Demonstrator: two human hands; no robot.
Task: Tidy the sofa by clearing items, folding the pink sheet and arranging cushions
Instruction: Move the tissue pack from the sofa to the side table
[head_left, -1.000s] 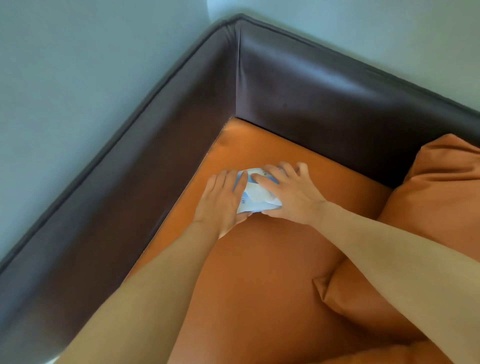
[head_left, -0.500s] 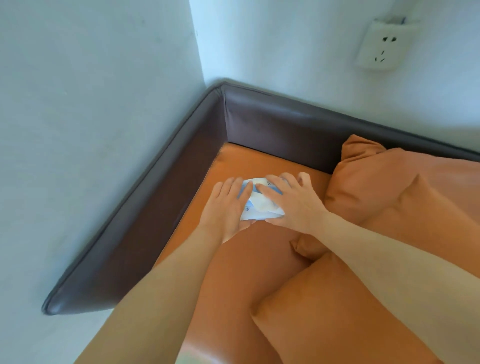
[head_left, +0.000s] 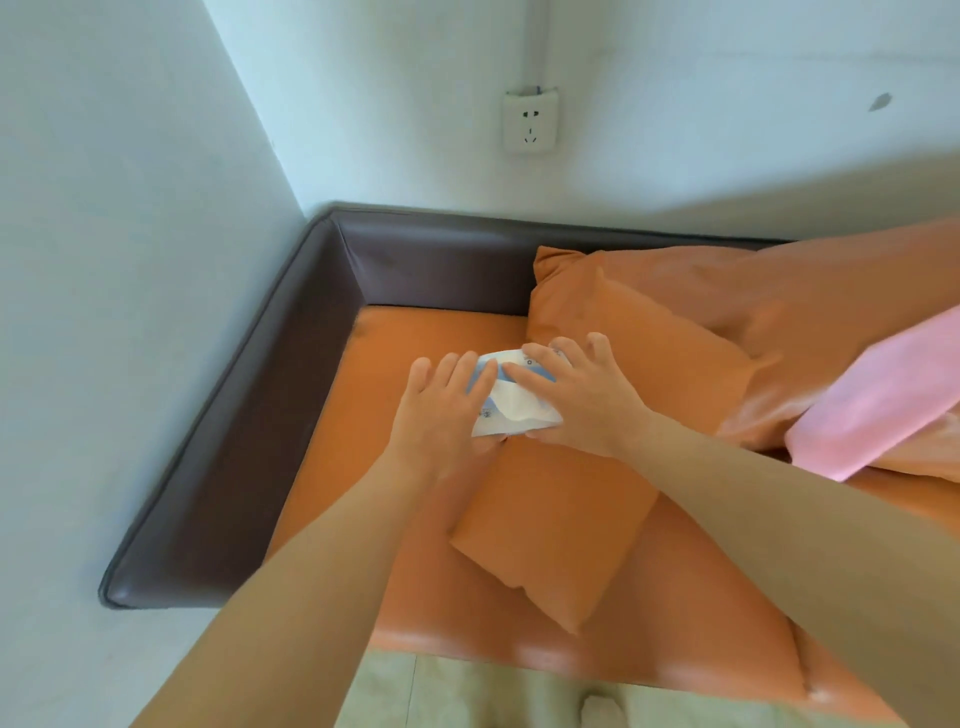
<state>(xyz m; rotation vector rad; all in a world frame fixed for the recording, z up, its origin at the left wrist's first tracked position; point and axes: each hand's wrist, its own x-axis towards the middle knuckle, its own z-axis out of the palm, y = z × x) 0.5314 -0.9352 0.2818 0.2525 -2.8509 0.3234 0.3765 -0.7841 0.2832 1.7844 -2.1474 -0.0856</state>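
Item: soft white-and-blue plastic tissue packet, clasped between left hand and right hand; newly above orange cushion (clearing underway).

Bright, soft daylight fills the scene, tinting the pale wall faintly blue-green and leaving a dull sheen along the dark sofa frame and a glossy highlight on the front edge of the orange seat. A broad soft shadow lies on the wall above the cushions, with smaller ones beneath the forearms. The wide lens bends the room corner and stretches the arms toward the lower edges, where detail turns soft and slightly smeared.
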